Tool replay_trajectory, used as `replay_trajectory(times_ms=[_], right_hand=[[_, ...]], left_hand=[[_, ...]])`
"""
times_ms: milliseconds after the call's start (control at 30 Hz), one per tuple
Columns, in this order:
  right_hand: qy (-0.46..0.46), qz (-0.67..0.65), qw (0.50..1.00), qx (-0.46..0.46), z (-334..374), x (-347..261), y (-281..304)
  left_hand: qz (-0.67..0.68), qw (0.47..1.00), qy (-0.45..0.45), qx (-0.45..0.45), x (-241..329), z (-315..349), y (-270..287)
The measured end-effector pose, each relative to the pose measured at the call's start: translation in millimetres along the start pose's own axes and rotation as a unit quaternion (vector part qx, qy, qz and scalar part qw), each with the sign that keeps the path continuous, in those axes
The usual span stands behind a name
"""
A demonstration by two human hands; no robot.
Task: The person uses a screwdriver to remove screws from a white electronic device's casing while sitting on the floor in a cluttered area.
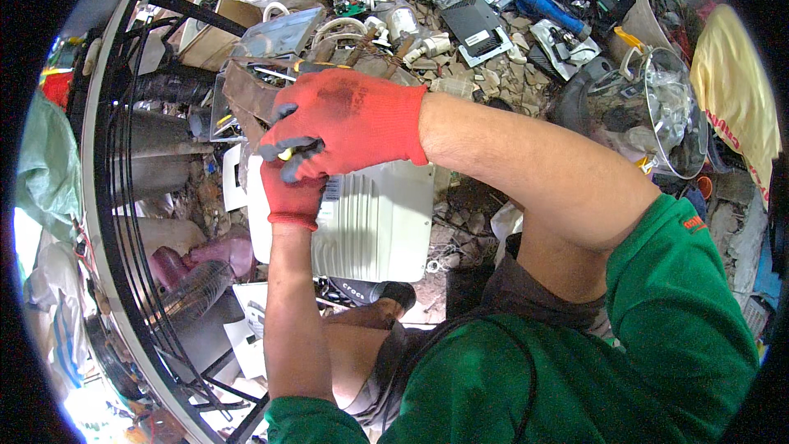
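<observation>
Rubble (497, 82) is covering the ground, with a black box (477, 26) and other scrap lying beyond the hands. Black rack (123, 156) is hemming in the left side; yellow bag (730, 70) is hanging far right. White case (386, 218) is lying beneath the gloved hands. Right hand (345, 119) is crossing over left hand (294, 197), its fingers curling narrowly, a yellow bit (285, 154) showing between them. Left fingers are mostly hiding; I cannot tell their grip.

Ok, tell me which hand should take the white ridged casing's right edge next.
Probably the right: the right hand is nearer that edge of the white ridged casing, while the left hand is toward the casing's left, partly hidden by the right.
</observation>
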State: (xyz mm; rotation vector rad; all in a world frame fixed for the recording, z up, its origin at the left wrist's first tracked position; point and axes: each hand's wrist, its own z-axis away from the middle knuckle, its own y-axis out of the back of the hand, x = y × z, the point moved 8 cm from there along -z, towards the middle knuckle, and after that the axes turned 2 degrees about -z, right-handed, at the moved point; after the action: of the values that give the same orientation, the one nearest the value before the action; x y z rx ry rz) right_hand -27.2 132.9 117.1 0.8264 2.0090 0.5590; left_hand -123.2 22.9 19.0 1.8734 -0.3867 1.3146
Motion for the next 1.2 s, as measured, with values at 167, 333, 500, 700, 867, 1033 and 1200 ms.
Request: replay_trajectory(times_ms=[167, 333, 500, 700, 867, 1033, 1200], right_hand=[[-0.013, -0.022, 0.999, -0.030, 2, 8, 0], [-0.008, -0.023, 0.999, 0.029, 2, -3, -3], [0.002, -0.013, 1.000, -0.025, 0, 3, -5], [0.019, 0.017, 0.999, 0.022, 3, -2, -4], [0.000, -0.002, 1.000, -0.022, 1, 3, -5], [-0.016, 0.009, 0.999, 0.036, 4, 2, -2], [-0.016, -0.003, 0.999, -0.032, 1, 4, -6]], left_hand=[[0.085, 0.991, 0.076, -0.065, 3, -2, -15], [0.022, 1.000, 0.016, -0.008, -10, -2, 9], [0.041, 0.999, -0.002, -0.032, 9, -8, -6], [-0.037, 0.998, -0.035, -0.038, 15, -9, 6], [-0.092, 0.994, -0.036, -0.038, 22, -8, -3], [0.021, 0.996, 0.077, -0.037, -9, -8, 5], [-0.091, 0.995, -0.037, -0.005, 16, -7, -3]])
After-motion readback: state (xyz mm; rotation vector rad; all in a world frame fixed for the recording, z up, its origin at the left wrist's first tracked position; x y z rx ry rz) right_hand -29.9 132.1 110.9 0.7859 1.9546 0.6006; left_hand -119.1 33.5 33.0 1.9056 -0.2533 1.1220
